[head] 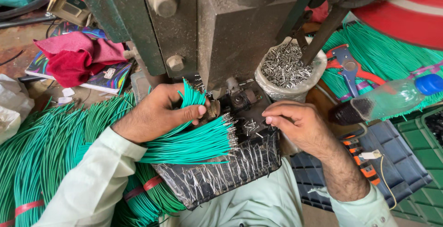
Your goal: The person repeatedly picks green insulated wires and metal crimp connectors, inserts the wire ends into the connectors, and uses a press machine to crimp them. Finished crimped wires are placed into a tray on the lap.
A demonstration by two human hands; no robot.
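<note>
Hand, left (159,111): clenched around a bundle of green wires (194,141), thumb pressed across the top; the stripped ends fan out toward the black tray (221,174). Hand, right (297,123): fingertips pinched together at the tray's far edge, just beside a few loose metal terminals (250,126); whether it grips 1 of them cannot be told.

Press machine (221,28): grey-green metal body with large bolts, standing directly above both hands.

Spare green wires (50,153): big heap at the left, tied with red bands, running under the left forearm. A 2nd heap of wires (387,56) lies at the upper right.

Black tray: foil-lined front, sitting under the held bundle and touching the person's lap.

Red cloth (76,58): crumpled on a colourful book (108,77), upper left.

Bag of terminals (286,67): clear plastic, full of small silver pieces, right of the machine.

Plastic bottle (392,97): clear, blue cap, lying on its side at the right.

Pliers (348,67): red and blue handles, resting on the 2nd heap.
</note>
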